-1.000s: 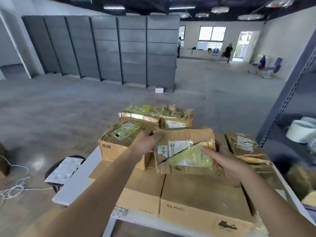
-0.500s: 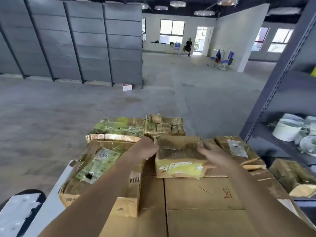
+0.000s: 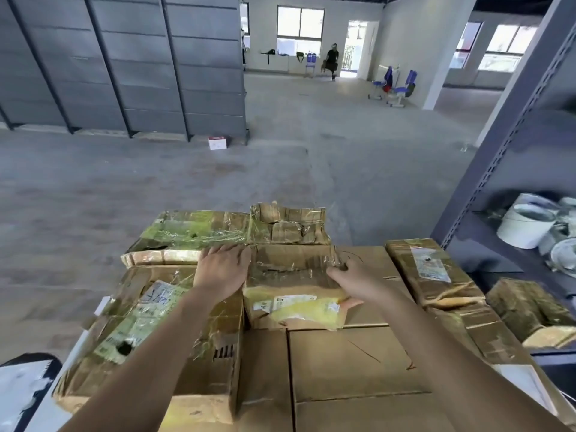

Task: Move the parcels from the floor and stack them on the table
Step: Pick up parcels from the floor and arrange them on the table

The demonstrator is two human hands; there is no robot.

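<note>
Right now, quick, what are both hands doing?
Left hand: open, fingers straight, against the left side of the small parcel.
Right hand: gripping the small parcel at its right edge.

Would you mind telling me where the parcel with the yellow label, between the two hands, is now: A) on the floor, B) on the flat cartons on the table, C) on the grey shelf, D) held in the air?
B: the parcel with the yellow label rests on the flat cartons, left hand against its left side, right hand gripping its right edge.
</note>
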